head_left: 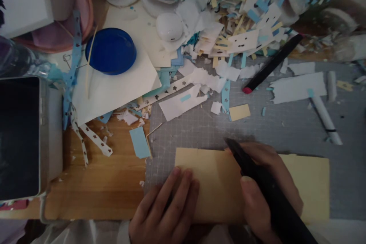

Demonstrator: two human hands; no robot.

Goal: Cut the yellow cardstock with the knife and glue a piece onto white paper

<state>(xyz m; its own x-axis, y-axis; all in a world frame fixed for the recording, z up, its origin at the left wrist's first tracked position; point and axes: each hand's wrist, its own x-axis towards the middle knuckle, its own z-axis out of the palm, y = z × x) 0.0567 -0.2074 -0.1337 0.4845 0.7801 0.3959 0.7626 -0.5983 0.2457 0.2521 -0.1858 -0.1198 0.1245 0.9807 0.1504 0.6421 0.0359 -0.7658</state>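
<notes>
A long pale yellow strip of paper (217, 183) lies across the near edge of the grey cutting mat (188, 133). A short slit shows at its far edge, left of centre. My left hand (168, 206) rests on the strip's left part with its fingers stretched out, holding nothing. In my right hand (265, 187) is a black utility knife (257, 175), its handle running back towards the bottom right. Its dark pointed tip is just beyond the strip's far edge; whether it touches anything I cannot tell. My right hand covers the middle of the strip.
Paper scraps (237, 38) pile up at the back. A black pen (273, 63) and a white pen (326, 116) lie on the mat. Further left are a blue oval lid (111, 51), a white earbud case (169, 26) and a dark-screened device (20, 137).
</notes>
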